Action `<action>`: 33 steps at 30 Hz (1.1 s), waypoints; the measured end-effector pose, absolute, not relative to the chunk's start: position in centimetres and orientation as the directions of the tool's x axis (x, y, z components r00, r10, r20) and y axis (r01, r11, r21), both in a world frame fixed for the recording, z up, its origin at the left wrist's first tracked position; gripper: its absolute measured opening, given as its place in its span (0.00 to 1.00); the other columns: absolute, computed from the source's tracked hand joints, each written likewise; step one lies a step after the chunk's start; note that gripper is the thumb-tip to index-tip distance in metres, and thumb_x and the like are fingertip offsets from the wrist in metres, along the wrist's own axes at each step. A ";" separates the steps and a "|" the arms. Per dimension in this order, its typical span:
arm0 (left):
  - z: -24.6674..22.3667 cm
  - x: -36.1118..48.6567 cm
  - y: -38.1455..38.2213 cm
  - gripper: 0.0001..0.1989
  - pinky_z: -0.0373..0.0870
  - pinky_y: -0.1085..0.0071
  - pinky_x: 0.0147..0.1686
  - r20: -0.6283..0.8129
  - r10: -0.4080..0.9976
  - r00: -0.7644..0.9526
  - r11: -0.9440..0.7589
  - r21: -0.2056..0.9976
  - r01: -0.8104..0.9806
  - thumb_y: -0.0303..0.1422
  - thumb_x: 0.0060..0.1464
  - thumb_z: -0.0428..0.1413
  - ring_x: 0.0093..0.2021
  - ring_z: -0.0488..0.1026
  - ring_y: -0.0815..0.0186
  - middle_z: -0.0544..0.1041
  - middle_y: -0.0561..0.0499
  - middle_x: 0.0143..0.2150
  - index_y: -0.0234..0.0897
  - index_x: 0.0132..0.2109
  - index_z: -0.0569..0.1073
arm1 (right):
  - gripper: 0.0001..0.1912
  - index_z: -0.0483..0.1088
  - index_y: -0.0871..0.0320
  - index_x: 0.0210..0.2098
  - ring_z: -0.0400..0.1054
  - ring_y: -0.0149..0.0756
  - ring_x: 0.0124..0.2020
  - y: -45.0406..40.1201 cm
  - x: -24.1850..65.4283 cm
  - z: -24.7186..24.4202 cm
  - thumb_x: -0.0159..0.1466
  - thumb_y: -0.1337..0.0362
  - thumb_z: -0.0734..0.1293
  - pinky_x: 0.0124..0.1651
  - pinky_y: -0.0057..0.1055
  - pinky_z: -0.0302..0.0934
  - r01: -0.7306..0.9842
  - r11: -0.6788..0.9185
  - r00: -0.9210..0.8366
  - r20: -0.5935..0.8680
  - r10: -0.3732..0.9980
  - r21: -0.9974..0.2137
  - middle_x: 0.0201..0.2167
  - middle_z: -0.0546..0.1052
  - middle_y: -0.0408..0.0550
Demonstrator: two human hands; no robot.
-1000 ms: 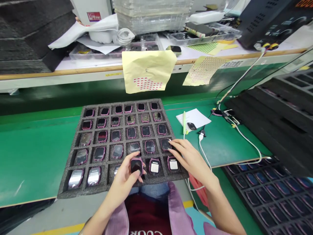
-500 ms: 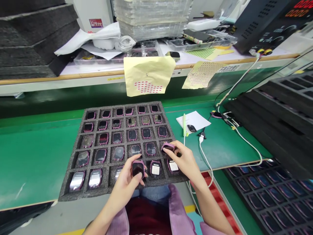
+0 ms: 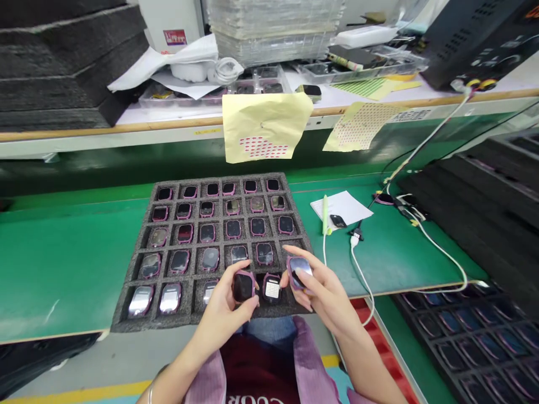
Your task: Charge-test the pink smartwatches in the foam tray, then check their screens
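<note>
A dark foam tray lies on the green table, its compartments holding several purple-framed smartwatches without straps. My left hand is closed round one smartwatch, dark screen up, above the tray's front row. To its right, my right hand grips another smartwatch by its edges, its screen catching bright light and my thumb lying over it. Between both hands, a smartwatch with a white label sits in its compartment. The right end of the front row is hidden by my right hand.
A white paper with a green pen-like tool and a small dark part lies right of the tray. White cables run over the table edge. Black foam trays stand stacked at right; another filled tray lies lower.
My right hand has lifted its smartwatch out of the tray's right column toward me, tilting its screen upward. My left hand still holds its smartwatch. The whole view has shifted slightly.
</note>
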State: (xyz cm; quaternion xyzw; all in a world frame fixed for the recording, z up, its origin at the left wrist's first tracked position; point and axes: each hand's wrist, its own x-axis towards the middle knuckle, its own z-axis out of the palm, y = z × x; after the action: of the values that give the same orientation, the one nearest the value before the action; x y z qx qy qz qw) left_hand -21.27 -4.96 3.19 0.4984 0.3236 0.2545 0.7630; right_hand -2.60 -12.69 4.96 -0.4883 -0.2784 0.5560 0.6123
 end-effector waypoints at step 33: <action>4.1 -21.8 -5.3 0.20 0.68 0.71 0.32 -0.202 0.820 0.536 0.182 0.979 0.092 0.29 0.50 0.59 0.33 0.70 0.64 0.72 0.50 0.37 0.40 0.51 0.70 | 0.21 0.69 0.57 0.55 0.67 0.31 0.21 -13.2 -4.8 2.5 0.65 0.56 0.67 0.18 0.25 0.61 -0.620 -0.032 0.076 -0.101 0.992 -0.784 0.36 0.77 0.55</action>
State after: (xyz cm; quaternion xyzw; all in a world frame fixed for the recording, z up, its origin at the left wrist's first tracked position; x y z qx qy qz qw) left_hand -21.76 -5.30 4.14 0.5770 0.3949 0.2760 0.6595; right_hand -4.81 -13.16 2.54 -0.3519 -0.2642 0.6263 0.6435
